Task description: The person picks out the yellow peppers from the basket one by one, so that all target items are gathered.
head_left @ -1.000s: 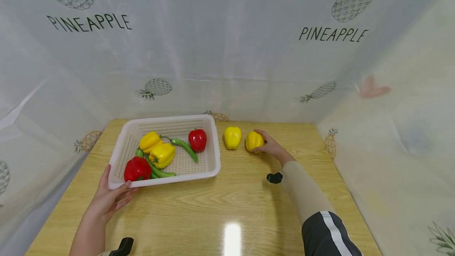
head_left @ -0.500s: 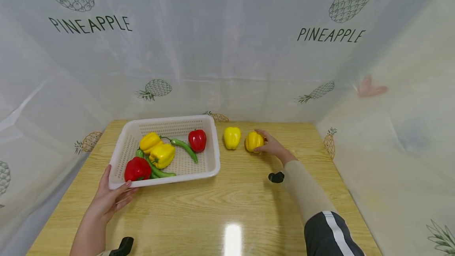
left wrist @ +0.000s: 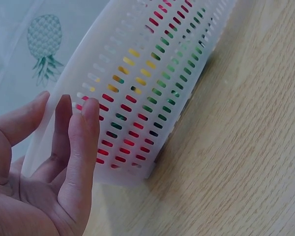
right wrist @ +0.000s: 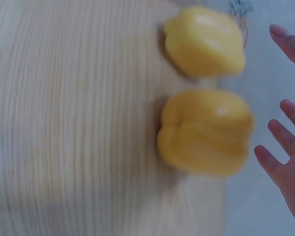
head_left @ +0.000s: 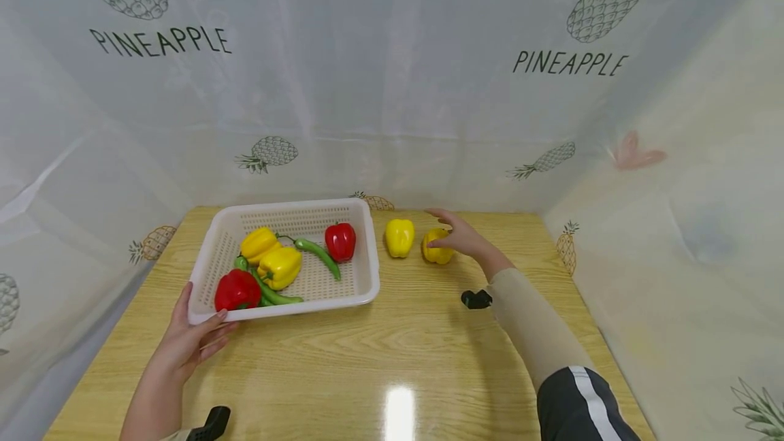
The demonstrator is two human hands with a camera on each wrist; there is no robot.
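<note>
- Yellow bell pepper (right wrist: pixel 205 132) rests on the wooden table (head_left: pixel 392 352) beside a person's right hand (head_left: pixel 463 235), whose thumb and fingers are spread and hold nothing; the right wrist view shows the fingertips clear of it.
- Second yellow pepper (head_left: pixel 400 237) sits just left of the first, a little farther from the right hand.
- White basket (head_left: pixel 371 271), left of both, is held at its near left corner by the left hand (head_left: pixel 188 340), thumb at the rim, other fingers along the outer wall.
- Inside, nearest the left thumb, lies a large red pepper (head_left: pixel 237 290), with green chilies (head_left: pixel 283 300) beside it.
- Farther from that grip, two yellow peppers (head_left: pixel 280 268) lie together, then a long green chili (head_left: pixel 318 254) and a smaller red pepper (head_left: pixel 340 241) toward the basket's right end.
- Black devices (head_left: pixel 476 299) show at both wrists.
- Beyond both hands and the table's far edge hangs a pale curtain (head_left: pixel 392 101) printed with pineapples.
</note>
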